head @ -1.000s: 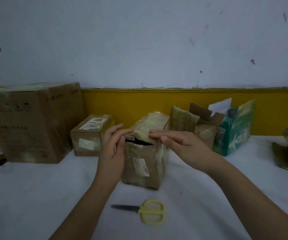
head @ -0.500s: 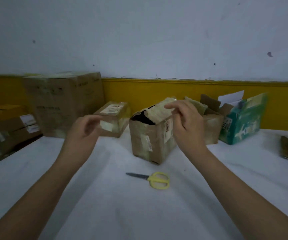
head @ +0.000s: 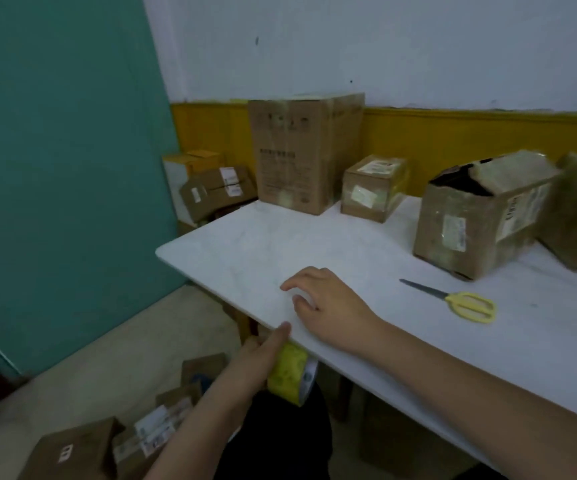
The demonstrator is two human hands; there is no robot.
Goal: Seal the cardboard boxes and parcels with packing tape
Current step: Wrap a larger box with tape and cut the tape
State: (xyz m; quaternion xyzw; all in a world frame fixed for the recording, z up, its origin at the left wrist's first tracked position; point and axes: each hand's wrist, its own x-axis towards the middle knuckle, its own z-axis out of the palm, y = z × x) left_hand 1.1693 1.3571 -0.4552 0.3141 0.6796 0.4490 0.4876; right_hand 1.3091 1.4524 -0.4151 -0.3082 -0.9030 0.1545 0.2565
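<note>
The tape roll point(head: 289, 374) sits in the left hand point(head: 263, 355), fingers wrapped round its yellow outer face, just under the table point(head: 245, 244) edge. Brought straight up, it could knock that edge right above the left fingertips and slip from the grip (its loose end is not visible). It stands on edge, core axis about level, white core side facing away from the palm. The right hand point(head: 321, 303) rests on top, fingers loosely bent and empty; scissors point(head: 460, 303) and the open box point(head: 481, 216) lie beyond them
</note>
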